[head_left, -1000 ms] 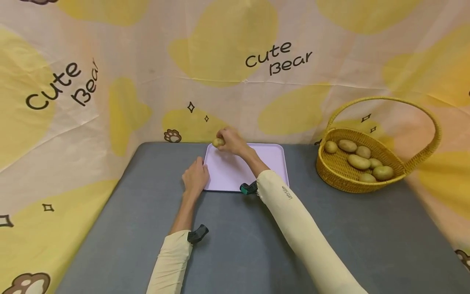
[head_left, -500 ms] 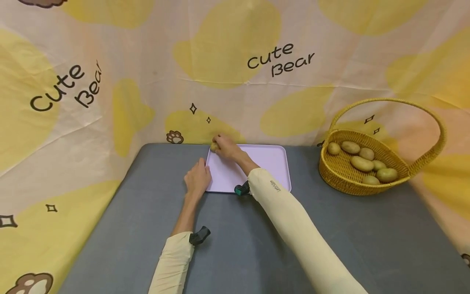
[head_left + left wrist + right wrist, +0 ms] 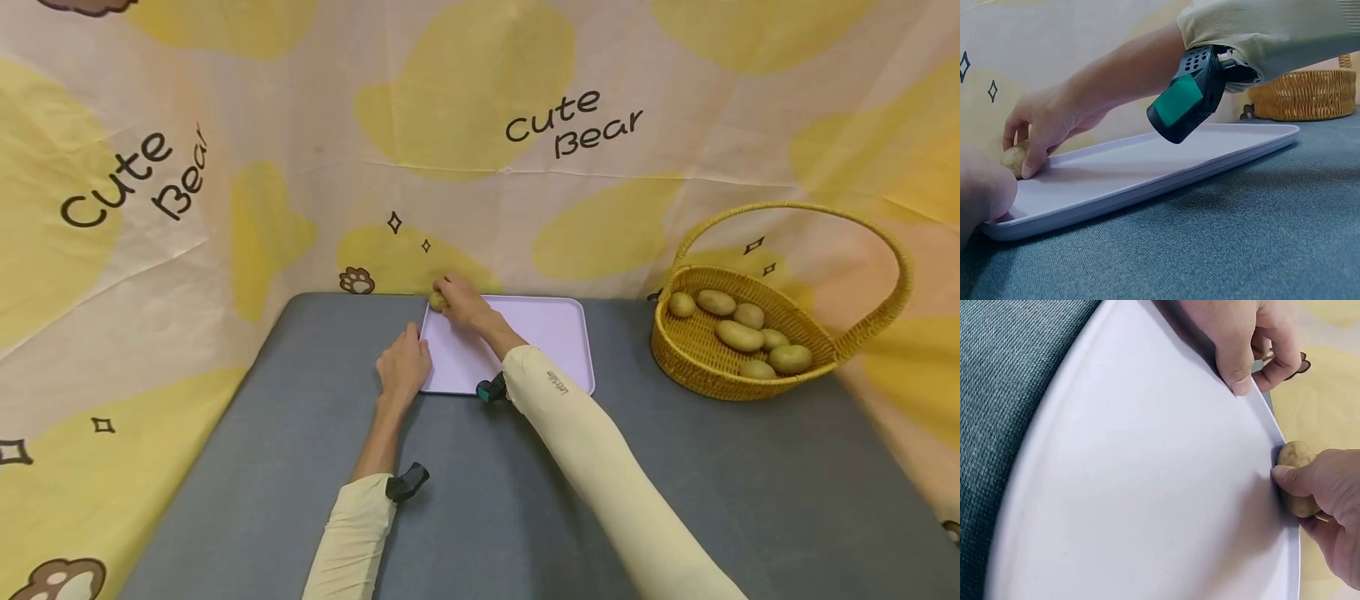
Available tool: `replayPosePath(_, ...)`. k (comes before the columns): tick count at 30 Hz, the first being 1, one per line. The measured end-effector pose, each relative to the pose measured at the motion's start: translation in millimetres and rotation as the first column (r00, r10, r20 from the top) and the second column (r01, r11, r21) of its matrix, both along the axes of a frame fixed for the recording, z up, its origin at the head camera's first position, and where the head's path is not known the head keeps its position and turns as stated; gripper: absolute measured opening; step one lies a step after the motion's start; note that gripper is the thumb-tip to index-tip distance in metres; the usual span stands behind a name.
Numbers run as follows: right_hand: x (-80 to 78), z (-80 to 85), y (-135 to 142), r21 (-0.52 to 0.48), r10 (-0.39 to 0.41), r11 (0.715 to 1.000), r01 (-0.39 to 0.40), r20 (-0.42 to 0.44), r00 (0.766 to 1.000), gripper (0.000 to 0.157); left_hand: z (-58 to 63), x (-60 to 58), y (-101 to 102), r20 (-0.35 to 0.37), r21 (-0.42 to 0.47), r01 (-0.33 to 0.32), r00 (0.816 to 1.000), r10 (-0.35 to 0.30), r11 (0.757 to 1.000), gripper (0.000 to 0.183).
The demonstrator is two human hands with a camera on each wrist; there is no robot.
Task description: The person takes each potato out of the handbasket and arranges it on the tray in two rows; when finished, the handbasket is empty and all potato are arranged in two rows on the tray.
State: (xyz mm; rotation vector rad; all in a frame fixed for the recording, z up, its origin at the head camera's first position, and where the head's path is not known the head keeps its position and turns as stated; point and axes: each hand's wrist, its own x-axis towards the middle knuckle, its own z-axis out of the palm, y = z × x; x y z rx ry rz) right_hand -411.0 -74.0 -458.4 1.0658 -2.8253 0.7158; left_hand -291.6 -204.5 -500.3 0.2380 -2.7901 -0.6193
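Note:
A pale lilac tray (image 3: 551,342) lies on the grey table near the back wall. My right hand (image 3: 467,304) pinches a small potato (image 3: 437,301) at the tray's far left corner. In the right wrist view the thumb presses one side of the potato (image 3: 1298,453), which sits right at the tray's rim. My left hand (image 3: 403,364) grips the left edge of the tray, its thumb (image 3: 1235,369) over the inner side of the rim and the fingers outside. The left wrist view shows the potato (image 3: 1016,159) low over the tray's surface, partly hidden by fingers.
A yellow wicker basket (image 3: 697,375) with a tall handle stands to the right, holding several potatoes (image 3: 738,335). A printed cloth (image 3: 465,108) hangs behind the table. Both forearms reach across the grey tabletop (image 3: 480,500).
My right hand has lowered the potato slightly leftward into the tray's far left corner, and barely moves over the last half second. The left hand keeps its hold on the tray edge.

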Motion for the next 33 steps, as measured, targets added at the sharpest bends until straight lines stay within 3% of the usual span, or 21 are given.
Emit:
replayPosePath(9,-2.9,0.0,3.0,0.036,0.005,0.999,-0.006,0.035,0.999,0.034,0.5,2.7,1.4,-0.011,0.018,0.007,1.0,-0.007,1.0,0.018)
replayPosePath(15,-2.4,11.8,6.0,0.03,0.007,1.0,-0.01,0.104,0.995,0.061,-0.1,1.7,1.4,-0.002,0.012,0.007,1.0,-0.007,1.0,0.018)
replayPosePath(25,4.2,64.9,40.0,-0.079,0.009,0.997,-0.012,-0.043,0.999,0.048,0.4,-1.5,-2.3,0.019,0.025,0.003,1.0,-0.004,1.0,0.02)
replayPosePath(33,12.5,102.6,93.1,-0.192,-0.066,0.981,0.027,-0.195,0.979,0.038,-1.8,-1.0,-1.4,0.025,0.025,0.006,1.0,-0.007,1.0,0.021)
